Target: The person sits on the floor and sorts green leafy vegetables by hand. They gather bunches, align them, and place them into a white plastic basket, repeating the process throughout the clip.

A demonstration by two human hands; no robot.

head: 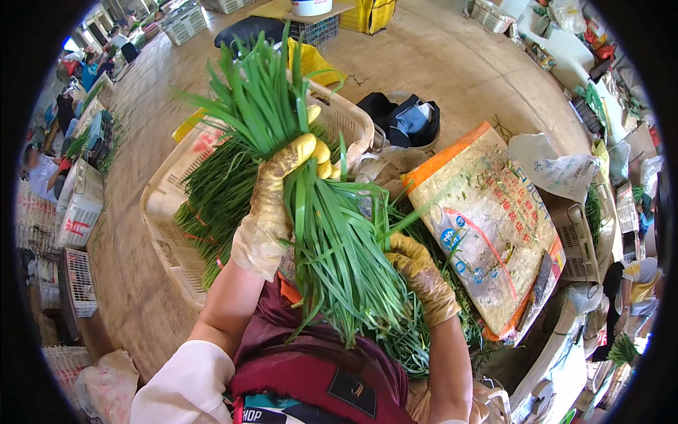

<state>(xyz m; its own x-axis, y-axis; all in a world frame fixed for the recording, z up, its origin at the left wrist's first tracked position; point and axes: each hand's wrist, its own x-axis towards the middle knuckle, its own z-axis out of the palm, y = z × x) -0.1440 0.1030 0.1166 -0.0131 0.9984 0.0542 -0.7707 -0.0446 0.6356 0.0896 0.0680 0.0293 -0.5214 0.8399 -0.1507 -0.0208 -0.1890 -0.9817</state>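
A thick bunch of long flat green leaves, which look like garlic chives (pixel 339 238), is gripped around its middle by my left hand (pixel 296 164) in a soiled yellow glove. My gloved right hand (pixel 413 259) is at the bunch's right side with its fingers curled; whether it pinches some leaves is unclear. Behind the left hand, a pale plastic crate (pixel 175 185) holds bundled chives (pixel 212 201), some with red ties. More loose leaves (pixel 413 339) lie under and beside the right hand.
A board with a printed covering (pixel 487 228) leans at the right, a dark strip-like object on it. Beyond the crate stand a bucket with dark cloth (pixel 408 119) and a yellow crate (pixel 368 16). Crates (pixel 79 201) line the left; people sit at both sides.
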